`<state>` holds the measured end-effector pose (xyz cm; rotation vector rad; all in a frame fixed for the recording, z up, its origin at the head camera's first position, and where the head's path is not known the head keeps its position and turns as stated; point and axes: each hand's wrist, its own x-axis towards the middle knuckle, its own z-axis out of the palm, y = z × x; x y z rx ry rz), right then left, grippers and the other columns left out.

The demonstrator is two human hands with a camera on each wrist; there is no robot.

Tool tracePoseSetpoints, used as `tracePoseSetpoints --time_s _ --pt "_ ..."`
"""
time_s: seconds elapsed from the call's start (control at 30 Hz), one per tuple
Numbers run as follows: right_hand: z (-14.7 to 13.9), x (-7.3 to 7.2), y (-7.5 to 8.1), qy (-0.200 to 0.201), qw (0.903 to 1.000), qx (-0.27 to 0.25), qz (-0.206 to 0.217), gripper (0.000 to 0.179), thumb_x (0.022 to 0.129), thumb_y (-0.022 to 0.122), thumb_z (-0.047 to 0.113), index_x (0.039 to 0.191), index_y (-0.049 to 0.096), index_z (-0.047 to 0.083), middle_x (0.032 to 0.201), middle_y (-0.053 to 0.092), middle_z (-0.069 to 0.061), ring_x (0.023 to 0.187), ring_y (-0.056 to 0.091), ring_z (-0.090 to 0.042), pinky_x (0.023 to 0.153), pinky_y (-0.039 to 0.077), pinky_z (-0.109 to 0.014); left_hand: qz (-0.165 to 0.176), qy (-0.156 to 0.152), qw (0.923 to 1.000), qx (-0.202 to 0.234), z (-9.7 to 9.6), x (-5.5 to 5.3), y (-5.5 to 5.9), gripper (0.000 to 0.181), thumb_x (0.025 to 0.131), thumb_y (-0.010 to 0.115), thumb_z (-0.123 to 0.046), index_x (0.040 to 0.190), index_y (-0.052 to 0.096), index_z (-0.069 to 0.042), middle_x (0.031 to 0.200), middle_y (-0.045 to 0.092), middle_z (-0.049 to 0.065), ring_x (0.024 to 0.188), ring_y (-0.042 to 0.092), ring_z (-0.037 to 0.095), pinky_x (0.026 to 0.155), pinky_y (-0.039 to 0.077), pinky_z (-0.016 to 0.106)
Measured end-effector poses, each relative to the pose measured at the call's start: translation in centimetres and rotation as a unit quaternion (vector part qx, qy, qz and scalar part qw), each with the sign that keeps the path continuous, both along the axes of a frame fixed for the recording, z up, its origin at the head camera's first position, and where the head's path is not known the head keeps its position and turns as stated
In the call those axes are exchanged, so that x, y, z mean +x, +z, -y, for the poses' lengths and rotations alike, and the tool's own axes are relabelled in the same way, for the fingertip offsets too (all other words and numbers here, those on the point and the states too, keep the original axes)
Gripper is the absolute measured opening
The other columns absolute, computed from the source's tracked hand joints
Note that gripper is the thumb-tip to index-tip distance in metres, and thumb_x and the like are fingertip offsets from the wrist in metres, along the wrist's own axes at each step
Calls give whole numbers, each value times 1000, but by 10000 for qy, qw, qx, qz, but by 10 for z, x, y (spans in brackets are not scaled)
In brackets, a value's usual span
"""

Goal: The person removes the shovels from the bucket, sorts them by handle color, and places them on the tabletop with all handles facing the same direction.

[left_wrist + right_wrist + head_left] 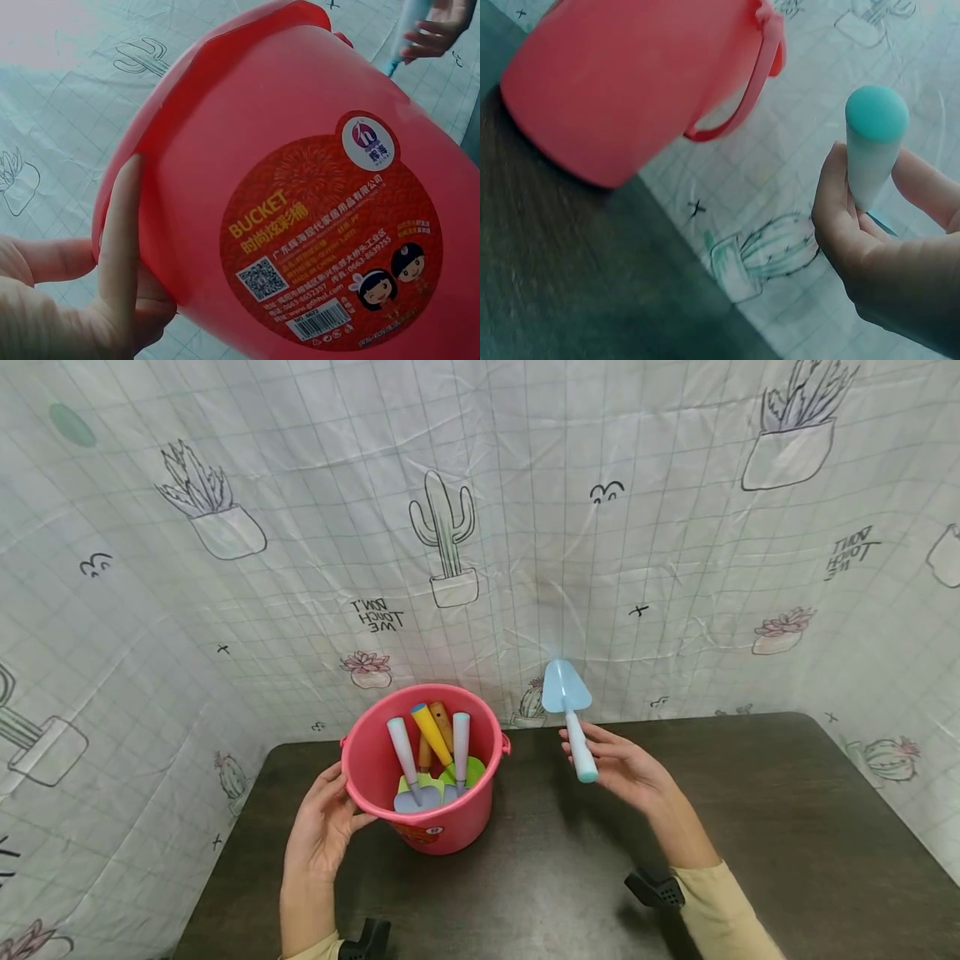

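A pink bucket (463,828) stands on the table, tipped slightly toward me, with several hand tools in it. Their white (401,747), yellow (432,733) and brown wooden (441,723) handles point up, and grey and green blades lie low inside. My left hand (321,827) holds the bucket's rim at its left side; the left wrist view shows fingers against the wall just under the rim. Right of the bucket, my right hand (626,768) grips a light blue trowel (567,687) by its white handle, above the table. Its blade points up and away; the handle's teal end (877,114) faces me.
The dark wooden table (540,893) backs onto a pale gridded cloth (525,543) printed with potted plants, which also hangs at both sides. A round red label (334,244) is on the bucket, and its pink carrying handle (754,97) hangs at the side.
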<state>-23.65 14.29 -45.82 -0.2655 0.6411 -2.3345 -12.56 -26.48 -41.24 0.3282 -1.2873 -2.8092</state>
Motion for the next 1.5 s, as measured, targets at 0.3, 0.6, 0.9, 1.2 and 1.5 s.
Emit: tracePoseSetpoints --time_s 0.3,0.6,0.9,1.2,1.5 --pt "-8 0 -17 21 10000 -24 71 43 103 18 -4 136 43 5 132 54 -15 116 54 -28 96 46 -36 0 -113 9999 12 0 -3 4 38 102 44 -12 139 36 -8 141 41 13 128 46 32 80 52 50" --pt "-13 0 -37 246 9995 -206 -10 44 103 13 -3 138 39 4 136 51 -14 119 53 -27 97 46 -34 -166 -215 9996 124 -1 -3 1 32 102 44 -10 134 41 -7 134 47 13 119 55 30 78 53 49" --pt "-13 0 -51 253 9995 -168 61 46 103 14 -3 135 46 3 135 53 -16 118 54 -28 98 45 -34 -69 -174 9993 322 1 3 -4 30 102 43 -10 132 41 -6 134 44 13 118 55 25 78 53 50" --pt "-14 -1 -57 274 9996 -121 6 45 103 14 -3 136 45 2 135 52 -17 119 53 -28 100 44 -35 -255 -182 9993 215 4 3 -4 32 102 41 -10 133 37 -4 134 43 16 112 58 25 75 55 49" --pt "-16 -2 -60 184 9996 -65 184 43 103 17 -3 136 45 2 135 52 -18 119 54 -28 99 44 -34 -367 -262 9983 376 5 3 -4 32 103 41 -10 134 40 -4 139 41 16 118 56 29 76 54 50"
